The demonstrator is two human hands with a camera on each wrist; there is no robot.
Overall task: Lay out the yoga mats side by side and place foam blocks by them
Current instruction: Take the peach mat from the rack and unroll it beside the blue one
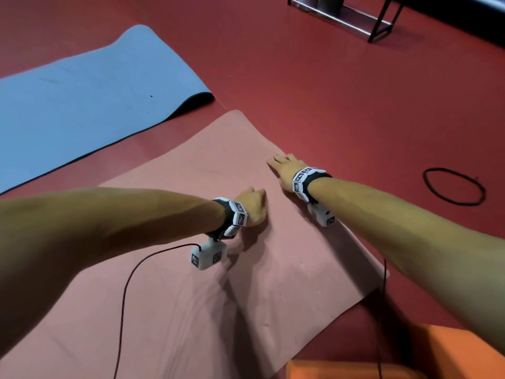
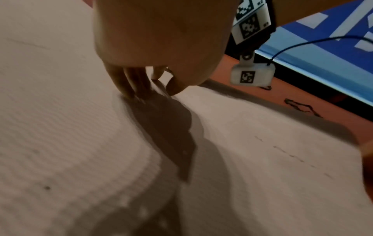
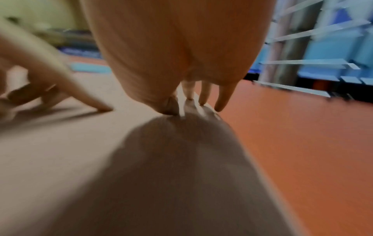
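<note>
A pink yoga mat (image 1: 207,283) lies unrolled across the middle of the red floor, rippled near my arms. To its left a blue yoga mat (image 1: 82,99) lies flat, its near right corner slightly lifted. My left hand (image 1: 255,202) presses the pink mat with its fingertips (image 2: 131,93) near the mat's middle. My right hand (image 1: 281,165) rests with straight fingers (image 3: 203,99) on the pink mat's right edge, the little finger reaching over onto the floor. Neither hand holds anything. Orange shapes (image 1: 448,351) sit at the bottom right; I cannot tell whether they are foam blocks.
A black elastic loop (image 1: 453,186) lies on the floor right of the pink mat. A metal-framed rack (image 1: 355,20) stands at the far right. A thin cable (image 1: 123,305) trails from my left wrist across the pink mat. Bare red floor (image 1: 341,91) stretches beyond both mats.
</note>
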